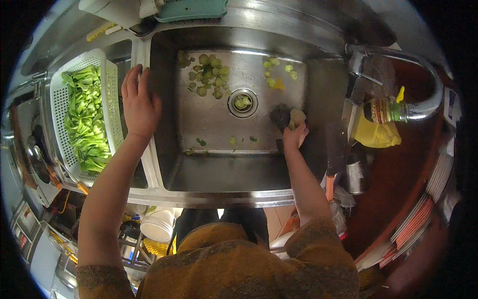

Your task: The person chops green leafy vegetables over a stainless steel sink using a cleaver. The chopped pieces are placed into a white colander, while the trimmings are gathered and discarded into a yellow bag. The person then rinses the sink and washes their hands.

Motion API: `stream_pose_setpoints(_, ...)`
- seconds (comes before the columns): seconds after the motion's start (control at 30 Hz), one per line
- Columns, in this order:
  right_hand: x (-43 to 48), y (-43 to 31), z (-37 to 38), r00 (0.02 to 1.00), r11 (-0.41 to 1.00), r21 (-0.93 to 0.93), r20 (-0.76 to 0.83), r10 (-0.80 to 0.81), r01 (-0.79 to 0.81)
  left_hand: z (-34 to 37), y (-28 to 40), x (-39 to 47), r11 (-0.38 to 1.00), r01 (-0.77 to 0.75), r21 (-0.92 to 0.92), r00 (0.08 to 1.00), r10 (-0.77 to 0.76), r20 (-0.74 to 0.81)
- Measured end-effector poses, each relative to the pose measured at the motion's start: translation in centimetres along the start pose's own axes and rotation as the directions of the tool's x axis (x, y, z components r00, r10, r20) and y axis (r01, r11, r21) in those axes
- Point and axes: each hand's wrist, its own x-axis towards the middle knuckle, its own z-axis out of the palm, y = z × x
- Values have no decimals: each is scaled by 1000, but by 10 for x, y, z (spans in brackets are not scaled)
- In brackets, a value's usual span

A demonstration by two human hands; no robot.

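Note:
My left hand point(140, 102) rests, empty, on the metal divider point(141, 50) at the left of the sink basin, fingers a little apart. Low in the basin's right side, my right hand point(295, 135) grips a pale greenish piece, likely a vegetable stem end point(297, 116); its exact shape is blurred. A dark shadow falls beside it. Cut stem ends point(209, 74) lie clustered on the steel sink floor point(209, 123), and others point(268, 71) lie at the far right near a yellow leaf point(278, 84). More scraps sit in the drain strainer point(242, 101).
A white perforated basket point(112, 93) of green leafy vegetables point(87, 119) stands left of the divider. To the right are a faucet point(425, 63), a yellow cloth-like item point(377, 132), a cleaver-like dark blade point(336, 149) and a metal container point(354, 173). A teal tray point(192, 10) stands behind.

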Motion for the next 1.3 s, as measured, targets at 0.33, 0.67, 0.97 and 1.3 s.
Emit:
stream_pose_setpoints(0.33, 41, -79, 97, 867, 833, -239, -154, 474, -498, -6, 5, 2, 999, 30, 22, 999, -31, 27)
stream_pose_setpoints(0.67, 103, -118, 83, 986, 848, 521, -166, -12, 98, -6, 7, 5, 999, 32, 20, 998, -33, 48)
stream_pose_setpoints(0.97, 91, -122, 73, 926, 984, 47, -349, -146, 173, -8, 7, 4, 999, 41, -12, 998, -40, 58)
stream_pose_setpoints(1.3, 25, -187, 147, 663, 651, 151, -287, -691, 744, -7, 5, 4, 1000, 26, -14, 998, -25, 61)
